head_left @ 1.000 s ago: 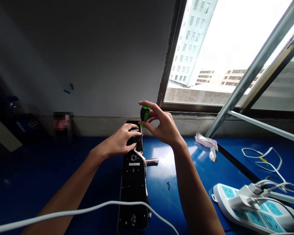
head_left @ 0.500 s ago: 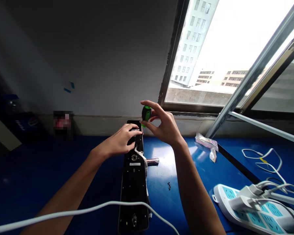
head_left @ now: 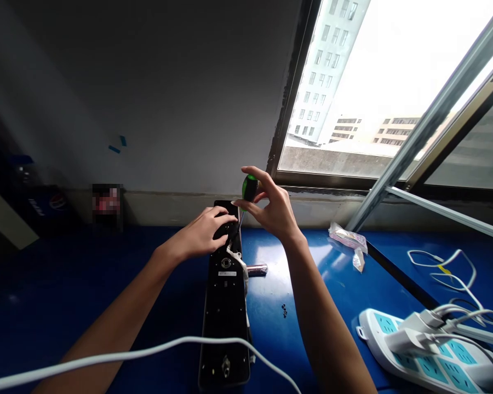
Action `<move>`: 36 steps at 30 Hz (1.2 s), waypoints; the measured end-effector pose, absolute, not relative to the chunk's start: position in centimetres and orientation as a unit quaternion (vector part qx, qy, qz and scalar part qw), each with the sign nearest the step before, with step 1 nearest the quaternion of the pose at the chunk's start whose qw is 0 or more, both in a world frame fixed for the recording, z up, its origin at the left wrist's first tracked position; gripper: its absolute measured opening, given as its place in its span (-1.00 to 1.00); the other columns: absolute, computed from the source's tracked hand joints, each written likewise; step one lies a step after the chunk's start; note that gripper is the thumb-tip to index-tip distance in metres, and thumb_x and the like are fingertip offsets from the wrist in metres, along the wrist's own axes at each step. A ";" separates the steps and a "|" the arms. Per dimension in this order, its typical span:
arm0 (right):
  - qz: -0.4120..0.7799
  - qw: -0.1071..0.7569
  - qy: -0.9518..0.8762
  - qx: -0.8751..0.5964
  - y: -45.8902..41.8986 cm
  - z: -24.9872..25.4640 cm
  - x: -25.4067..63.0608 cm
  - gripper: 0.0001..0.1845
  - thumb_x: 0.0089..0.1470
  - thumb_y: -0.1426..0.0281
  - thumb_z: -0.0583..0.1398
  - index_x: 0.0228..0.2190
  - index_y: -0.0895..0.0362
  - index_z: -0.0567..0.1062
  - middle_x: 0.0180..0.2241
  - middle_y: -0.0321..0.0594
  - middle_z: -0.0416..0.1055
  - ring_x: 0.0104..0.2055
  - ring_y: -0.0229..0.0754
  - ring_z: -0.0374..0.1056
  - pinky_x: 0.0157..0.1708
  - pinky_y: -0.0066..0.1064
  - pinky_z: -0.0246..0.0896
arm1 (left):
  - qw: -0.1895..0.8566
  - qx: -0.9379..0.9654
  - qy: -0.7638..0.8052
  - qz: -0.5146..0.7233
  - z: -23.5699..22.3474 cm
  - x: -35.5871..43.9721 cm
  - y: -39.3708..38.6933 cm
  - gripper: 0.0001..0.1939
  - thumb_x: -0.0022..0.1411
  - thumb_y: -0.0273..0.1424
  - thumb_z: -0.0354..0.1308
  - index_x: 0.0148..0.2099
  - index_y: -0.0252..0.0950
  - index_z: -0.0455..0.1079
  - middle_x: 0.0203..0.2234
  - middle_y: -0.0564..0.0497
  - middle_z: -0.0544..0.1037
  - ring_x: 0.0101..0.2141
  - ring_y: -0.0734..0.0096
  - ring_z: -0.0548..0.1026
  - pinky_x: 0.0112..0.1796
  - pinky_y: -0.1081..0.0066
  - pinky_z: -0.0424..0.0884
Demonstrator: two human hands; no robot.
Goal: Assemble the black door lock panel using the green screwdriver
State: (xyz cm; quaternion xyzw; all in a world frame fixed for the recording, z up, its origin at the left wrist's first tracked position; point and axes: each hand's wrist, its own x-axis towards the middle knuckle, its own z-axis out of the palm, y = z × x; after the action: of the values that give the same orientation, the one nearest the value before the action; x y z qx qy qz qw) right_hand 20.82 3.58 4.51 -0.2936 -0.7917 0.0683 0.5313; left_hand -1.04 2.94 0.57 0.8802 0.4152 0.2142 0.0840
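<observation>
A long black panel [head_left: 224, 295], which looks like part of an electronic door lock, lies lengthwise before me with a white wire bundle [head_left: 243, 267] along its right side. Across its far part rests my left hand [head_left: 205, 231], fingers stretched and apart, touching the surface. My right hand [head_left: 273, 210] grips a screwdriver [head_left: 250, 187] by its black and green handle. The screwdriver is tilted, its shaft running down toward the panel's far right area. Where the tip meets the panel I cannot make out.
Several small dark screws [head_left: 284, 311] lie on the blue table [head_left: 267, 328]. A cylindrical part [head_left: 257, 270] sticks out right of the panel. A white cable [head_left: 148, 354] crosses the foreground. At right are a power strip [head_left: 419, 350], a plastic packet [head_left: 348, 237] and a metal frame [head_left: 378, 191].
The screwdriver's handle has turned in my right hand and shifted slightly right, and more of its shaft shows. My left hand stays on the panel. The view has moved slightly.
</observation>
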 end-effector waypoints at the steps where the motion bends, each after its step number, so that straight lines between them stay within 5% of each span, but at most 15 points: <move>1: 0.066 0.538 -0.783 -0.305 3.7 4.4 20.8 -0.35 0.14 0.26 0.35 0.24 -0.10 0.38 -0.09 -0.24 0.56 -0.29 -0.17 0.44 -0.18 -0.26 0.51 | 0.085 0.876 0.422 0.219 0.6 -1.1 3.0 -0.54 0.33 -0.27 0.15 0.25 -0.16 0.43 0.23 -0.14 0.38 0.26 -0.02 0.32 0.24 0.05 0.34; 6: 0.172 0.544 -0.772 -0.280 3.6 4.5 20.8 -0.42 0.38 0.19 0.09 0.36 -0.06 0.23 0.18 -0.12 0.47 0.10 -0.06 0.47 0.04 -0.20 0.50 | 0.099 0.871 0.427 0.222 0.9 -1.1 3.1 -0.71 0.36 -0.25 0.11 -0.01 -0.24 0.56 -0.07 -0.11 0.57 -0.06 0.13 0.54 -0.06 0.26 0.49; 10: 0.167 0.574 -0.751 -0.282 3.6 4.6 20.8 -0.52 0.29 0.24 0.22 0.21 -0.06 0.42 0.07 -0.18 0.53 -0.07 -0.13 0.51 -0.05 -0.25 0.52 | 0.109 0.869 0.430 0.219 1.3 -0.8 2.9 -0.72 0.37 -0.27 0.11 -0.08 -0.26 0.61 -0.22 -0.08 0.63 -0.27 0.25 0.56 -0.25 0.35 0.45; 14: 0.105 0.611 -0.729 -0.291 4.0 4.3 20.6 -0.61 0.18 0.25 0.33 0.05 -0.04 0.56 0.02 -0.18 0.49 -0.09 -0.16 0.44 -0.23 -0.37 0.50 | 0.118 0.864 0.438 0.216 1.2 -0.9 2.8 -0.70 0.35 -0.26 0.13 -0.04 -0.25 0.62 -0.19 -0.07 0.67 -0.25 0.25 0.58 -0.23 0.37 0.45; 19: 0.200 0.599 -0.746 -0.212 4.3 4.2 20.8 -0.58 0.40 0.23 0.10 0.22 -0.05 0.45 0.06 -0.16 0.54 0.01 -0.13 0.51 0.00 -0.21 0.51 | 0.114 0.866 0.439 0.212 1.2 -1.0 2.8 -0.69 0.36 -0.24 0.13 -0.04 -0.23 0.63 -0.14 -0.08 0.68 -0.21 0.23 0.61 -0.19 0.38 0.46; 25: 0.126 0.632 -0.720 -0.257 3.8 4.4 20.5 -0.69 0.20 0.23 0.33 -0.03 -0.03 0.63 -0.07 -0.21 0.55 -0.10 -0.17 0.48 -0.22 -0.36 0.50 | 0.122 0.864 0.446 0.198 1.3 -0.8 2.6 -0.69 0.36 -0.23 0.13 -0.01 -0.21 0.63 -0.07 -0.07 0.67 -0.14 0.20 0.62 -0.15 0.39 0.46; 30: 0.185 0.604 -0.743 -0.221 3.8 4.5 20.5 -0.59 0.37 0.25 0.14 0.19 -0.02 0.49 0.04 -0.16 0.56 0.02 -0.12 0.51 -0.02 -0.23 0.51 | 0.114 0.865 0.447 0.198 1.2 -1.0 2.7 -0.68 0.36 -0.23 0.14 0.00 -0.20 0.63 -0.08 -0.07 0.68 -0.14 0.20 0.63 -0.15 0.40 0.46; 36: 0.117 0.631 -0.722 -0.258 3.7 4.6 20.6 -0.69 0.17 0.28 0.36 -0.03 -0.02 0.64 -0.13 -0.20 0.53 -0.14 -0.19 0.48 -0.22 -0.36 0.50 | 0.116 0.867 0.439 0.205 1.2 -1.1 2.6 -0.69 0.36 -0.22 0.14 0.00 -0.19 0.63 -0.07 -0.07 0.68 -0.14 0.19 0.63 -0.20 0.41 0.48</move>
State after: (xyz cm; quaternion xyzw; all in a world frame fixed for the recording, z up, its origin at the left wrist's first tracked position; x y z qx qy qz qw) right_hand 20.58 3.70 4.64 -0.2584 -0.7221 0.1166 0.6311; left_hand -1.07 2.64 1.24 0.8673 0.4386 0.2046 0.1165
